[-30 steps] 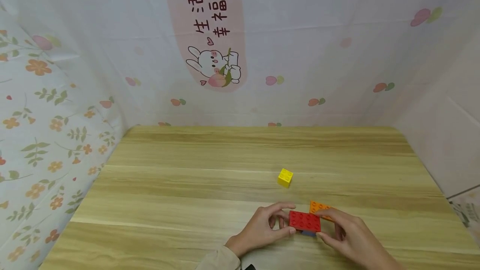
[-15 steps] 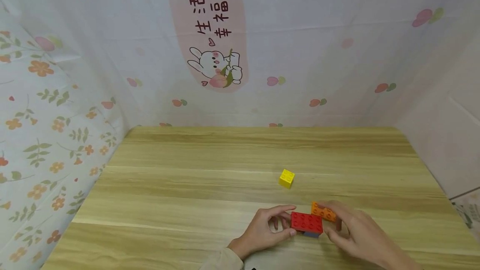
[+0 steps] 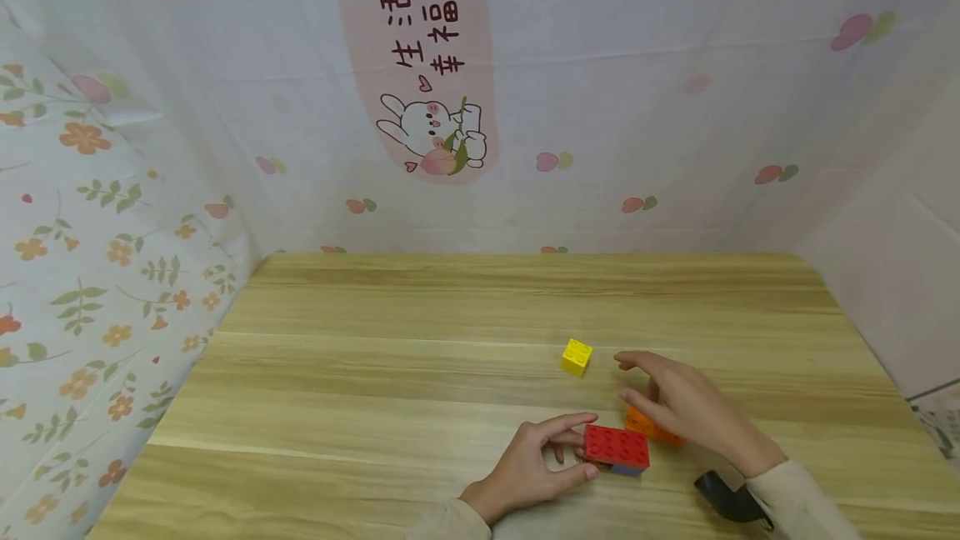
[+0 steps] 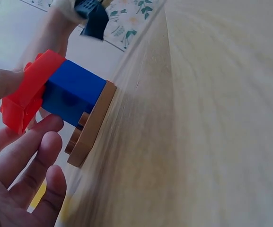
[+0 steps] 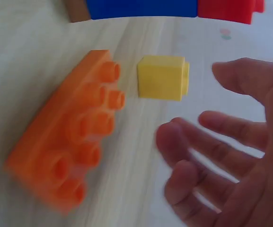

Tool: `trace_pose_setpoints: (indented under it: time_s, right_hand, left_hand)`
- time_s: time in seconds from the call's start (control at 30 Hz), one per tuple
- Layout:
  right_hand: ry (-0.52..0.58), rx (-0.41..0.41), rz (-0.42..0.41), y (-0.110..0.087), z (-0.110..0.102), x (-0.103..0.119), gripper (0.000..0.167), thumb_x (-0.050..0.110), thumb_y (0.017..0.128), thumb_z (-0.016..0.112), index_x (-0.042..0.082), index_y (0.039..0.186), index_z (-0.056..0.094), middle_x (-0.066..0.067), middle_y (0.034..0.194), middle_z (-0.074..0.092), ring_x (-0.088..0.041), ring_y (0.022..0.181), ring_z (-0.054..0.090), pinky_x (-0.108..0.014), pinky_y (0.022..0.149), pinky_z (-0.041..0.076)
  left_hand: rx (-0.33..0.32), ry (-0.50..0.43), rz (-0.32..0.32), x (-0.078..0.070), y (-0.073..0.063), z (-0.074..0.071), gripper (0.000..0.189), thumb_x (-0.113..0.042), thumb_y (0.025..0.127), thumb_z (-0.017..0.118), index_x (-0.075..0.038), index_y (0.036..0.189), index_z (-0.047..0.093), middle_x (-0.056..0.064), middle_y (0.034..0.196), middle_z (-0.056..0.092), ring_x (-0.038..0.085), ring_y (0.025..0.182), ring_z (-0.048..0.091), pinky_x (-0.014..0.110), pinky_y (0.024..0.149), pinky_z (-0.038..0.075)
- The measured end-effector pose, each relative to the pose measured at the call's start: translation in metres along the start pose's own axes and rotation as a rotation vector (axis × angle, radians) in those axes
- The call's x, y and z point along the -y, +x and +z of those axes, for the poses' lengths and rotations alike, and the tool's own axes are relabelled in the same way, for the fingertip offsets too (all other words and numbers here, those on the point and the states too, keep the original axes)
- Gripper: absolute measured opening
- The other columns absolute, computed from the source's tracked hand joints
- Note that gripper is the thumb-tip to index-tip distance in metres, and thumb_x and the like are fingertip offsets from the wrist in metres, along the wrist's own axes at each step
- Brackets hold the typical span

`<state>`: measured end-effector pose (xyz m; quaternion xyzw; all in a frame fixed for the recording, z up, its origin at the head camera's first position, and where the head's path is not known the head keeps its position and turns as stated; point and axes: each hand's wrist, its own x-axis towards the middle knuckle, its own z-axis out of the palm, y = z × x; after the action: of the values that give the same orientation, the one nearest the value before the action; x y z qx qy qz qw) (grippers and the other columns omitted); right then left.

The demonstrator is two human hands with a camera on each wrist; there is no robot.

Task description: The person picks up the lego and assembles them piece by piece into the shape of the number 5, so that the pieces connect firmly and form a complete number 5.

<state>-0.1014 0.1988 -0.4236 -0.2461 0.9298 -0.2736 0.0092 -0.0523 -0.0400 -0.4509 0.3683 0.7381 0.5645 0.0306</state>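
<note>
My left hand (image 3: pixel 528 469) holds the left end of a red toy brick (image 3: pixel 617 445) between thumb and fingers. Under that brick sits a blue brick (image 4: pixel 74 90), on a thin brown studded plate (image 4: pixel 93 127) that shows in the left wrist view. My right hand (image 3: pixel 693 407) hovers with fingers spread and nothing in them, over an orange studded brick (image 5: pixel 74 127) lying just right of the stack. Beyond its fingertips, farther back on the table, stands a small yellow brick (image 3: pixel 576 357), studs up in the head view.
The wood-grain table (image 3: pixel 337 357) ends at a patterned white cloth (image 3: pixel 600 107) behind it, with a floral cloth (image 3: pixel 112 273) along the left. A black wrist device (image 3: pixel 727 497) sticks out beside the right sleeve (image 3: pixel 795 498).
My right hand has left the red brick and moved back over the orange brick towards the yellow one. My left hand stays at the stack.
</note>
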Motion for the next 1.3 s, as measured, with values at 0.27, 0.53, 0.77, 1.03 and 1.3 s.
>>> trace_pose_setpoints:
  time_s: [0.27,0.53,0.77,1.03,1.3]
  right_hand:
    - [0.019,0.099,0.047,0.029,0.016,-0.001,0.056,0.038,0.082,0.069,0.002,0.121,0.051,-0.008,0.106,0.063,-0.003,0.062,0.05,-0.026,0.057,0.045]
    - [0.035,0.079,0.071,0.043,0.029,0.0,0.057,0.038,0.078,0.074,0.002,0.111,0.046,-0.007,0.096,0.06,-0.012,0.066,0.05,-0.028,0.059,0.043]
    - [0.019,0.062,0.08,0.051,0.034,0.001,0.047,0.029,0.079,0.074,0.003,0.108,0.049,-0.003,0.087,0.055,-0.012,0.064,0.045,-0.027,0.056,0.041]
    - [-0.004,0.039,0.048,0.052,0.032,-0.002,0.035,0.022,0.081,0.071,0.005,0.107,0.054,-0.001,0.091,0.058,-0.015,0.073,0.05,-0.032,0.063,0.045]
    - [0.062,0.016,0.043,0.038,0.014,0.003,0.034,0.019,0.082,0.071,0.005,0.109,0.055,-0.002,0.088,0.058,-0.007,0.058,0.044,-0.024,0.048,0.04]
  left_hand:
    - [-0.017,0.01,0.015,0.03,-0.005,0.01,0.05,-0.006,0.08,0.073,0.0,0.125,0.053,0.006,0.091,0.07,0.004,0.068,0.057,0.018,0.059,0.048]
    - [0.007,-0.038,-0.003,0.024,-0.002,0.007,0.051,0.0,0.078,0.072,0.005,0.125,0.052,0.012,0.087,0.07,0.0,0.075,0.059,0.022,0.06,0.05]
    - [0.029,-0.057,-0.014,0.006,0.002,-0.002,0.049,0.001,0.079,0.07,0.008,0.124,0.051,0.015,0.085,0.069,0.0,0.072,0.058,0.025,0.06,0.051]
    - [0.033,-0.117,-0.073,0.006,0.003,-0.003,0.047,-0.001,0.082,0.068,0.007,0.125,0.051,0.017,0.093,0.068,-0.001,0.071,0.055,0.027,0.06,0.051]
    - [0.013,-0.143,-0.088,0.005,0.004,-0.003,0.044,0.0,0.082,0.068,0.008,0.122,0.053,0.017,0.092,0.067,0.003,0.071,0.054,0.025,0.057,0.05]
